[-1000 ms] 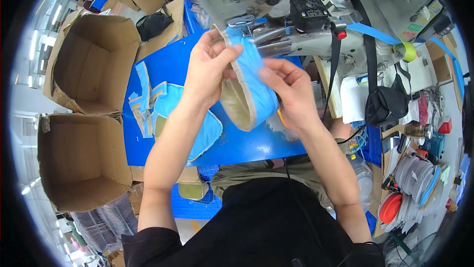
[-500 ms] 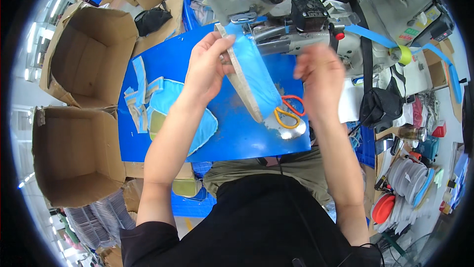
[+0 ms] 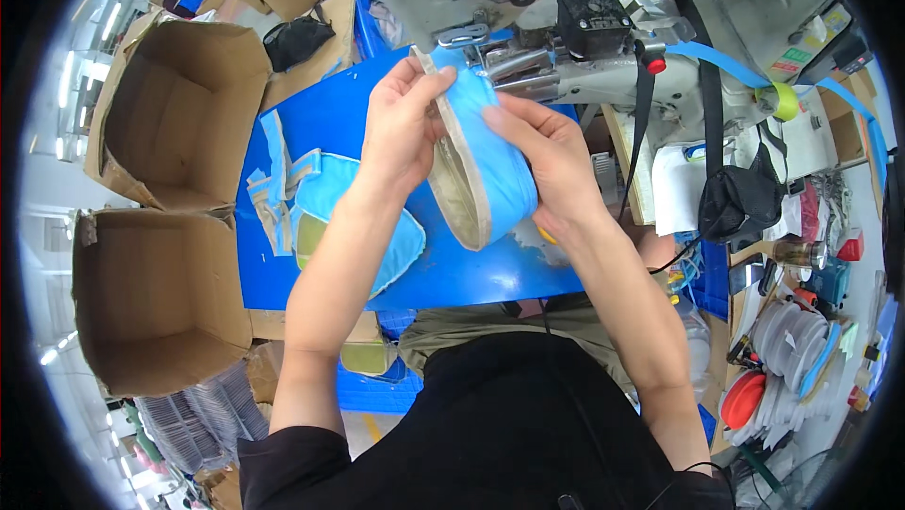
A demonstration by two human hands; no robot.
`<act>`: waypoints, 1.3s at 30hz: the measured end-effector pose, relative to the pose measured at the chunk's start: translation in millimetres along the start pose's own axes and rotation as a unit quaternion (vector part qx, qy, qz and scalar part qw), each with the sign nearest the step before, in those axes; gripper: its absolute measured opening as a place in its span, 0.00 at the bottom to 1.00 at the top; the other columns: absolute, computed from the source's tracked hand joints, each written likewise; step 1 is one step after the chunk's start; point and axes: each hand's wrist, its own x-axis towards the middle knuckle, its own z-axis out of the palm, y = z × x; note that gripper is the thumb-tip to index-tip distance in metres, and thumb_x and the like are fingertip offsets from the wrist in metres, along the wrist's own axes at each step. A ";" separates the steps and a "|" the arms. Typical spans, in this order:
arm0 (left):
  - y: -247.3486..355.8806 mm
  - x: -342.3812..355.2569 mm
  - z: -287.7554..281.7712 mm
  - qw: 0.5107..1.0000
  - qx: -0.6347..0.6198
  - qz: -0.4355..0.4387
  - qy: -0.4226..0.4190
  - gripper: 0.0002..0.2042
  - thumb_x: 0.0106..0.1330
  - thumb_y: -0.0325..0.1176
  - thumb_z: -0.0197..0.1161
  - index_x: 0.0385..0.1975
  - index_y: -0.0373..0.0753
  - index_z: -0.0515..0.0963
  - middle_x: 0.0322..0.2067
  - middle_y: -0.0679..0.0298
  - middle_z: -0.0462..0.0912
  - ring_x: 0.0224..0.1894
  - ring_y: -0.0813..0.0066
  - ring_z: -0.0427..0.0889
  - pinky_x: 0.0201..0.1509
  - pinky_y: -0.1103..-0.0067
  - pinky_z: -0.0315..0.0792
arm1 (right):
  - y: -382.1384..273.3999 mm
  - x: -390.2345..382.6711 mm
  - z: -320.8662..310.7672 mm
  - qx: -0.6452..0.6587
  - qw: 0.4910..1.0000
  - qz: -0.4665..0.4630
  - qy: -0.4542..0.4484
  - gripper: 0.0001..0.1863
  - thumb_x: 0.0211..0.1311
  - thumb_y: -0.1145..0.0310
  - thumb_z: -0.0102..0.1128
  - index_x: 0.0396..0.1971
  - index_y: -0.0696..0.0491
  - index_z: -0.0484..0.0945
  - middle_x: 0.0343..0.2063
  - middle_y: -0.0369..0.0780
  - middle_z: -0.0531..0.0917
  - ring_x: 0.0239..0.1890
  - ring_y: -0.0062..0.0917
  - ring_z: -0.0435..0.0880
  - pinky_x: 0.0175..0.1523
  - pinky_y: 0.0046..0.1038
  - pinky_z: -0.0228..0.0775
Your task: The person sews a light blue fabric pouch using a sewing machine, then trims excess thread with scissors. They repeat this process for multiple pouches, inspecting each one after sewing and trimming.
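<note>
A light-blue fabric pouch (image 3: 500,171) with a beige edge band hangs between my hands, its mouth spread into a loop that shows a pale greenish inside. My left hand (image 3: 405,119) pinches the banded edge near its upper end. On the other side, my right hand (image 3: 551,152) grips the blue wall between thumb and fingers. The upper end of the pouch lies right by the metal arm of a sewing machine (image 3: 523,67). Scissors (image 3: 546,235) with a yellow handle are mostly hidden behind my right hand and the pouch.
Blue cut pieces with beige strips (image 3: 363,227) lie on the blue tabletop (image 3: 471,274) at left. Two open cardboard boxes (image 3: 156,298) stand left of it. Blue tape runs from a yellow roller (image 3: 778,102) at right. A black pouch (image 3: 740,204) hangs beside the machine.
My right hand has come left and taken hold of the pouch's blue side. The pouch mouth has opened wider, and the scissors have become mostly covered.
</note>
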 end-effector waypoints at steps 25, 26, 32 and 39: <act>3.3 -40.0 -6.6 0.998 -0.045 -0.048 0.008 0.16 0.68 0.34 0.68 0.51 0.34 0.77 0.42 0.63 0.83 0.40 0.76 0.85 0.42 0.77 0.81 | -192.0 -72.5 -27.0 -0.395 0.735 -0.512 0.207 0.15 0.70 0.70 0.66 0.53 0.56 0.81 0.45 0.35 0.84 0.39 0.13 0.78 0.43 0.16 0.70; -3.1 -35.6 -11.4 0.998 -0.039 -0.051 0.001 0.14 0.67 0.33 0.68 0.49 0.35 0.78 0.40 0.63 0.84 0.40 0.76 0.85 0.42 0.77 0.80 | -244.5 -73.0 -48.7 -0.430 0.676 -0.559 0.214 0.15 0.71 0.71 0.65 0.55 0.57 0.81 0.47 0.38 0.84 0.40 0.15 0.81 0.45 0.17 0.73; -9.5 -29.0 -5.7 0.997 -0.045 -0.069 -0.002 0.14 0.67 0.35 0.68 0.46 0.34 0.80 0.37 0.63 0.86 0.37 0.74 0.86 0.41 0.74 0.80 | -475.4 -37.4 -137.2 -0.587 0.574 -0.493 0.287 0.24 0.70 0.62 0.67 0.59 0.61 0.78 0.49 0.42 0.84 0.49 0.22 0.81 0.58 0.26 0.72; -6.1 -17.9 -5.4 0.995 -0.082 -0.051 0.005 0.13 0.67 0.38 0.69 0.43 0.37 0.80 0.36 0.64 0.85 0.33 0.77 0.85 0.36 0.75 0.81 | -532.5 11.2 -176.4 -0.492 0.763 -0.269 0.323 0.28 0.74 0.49 0.58 0.55 0.61 0.81 0.49 0.42 0.86 0.51 0.28 0.83 0.59 0.31 0.72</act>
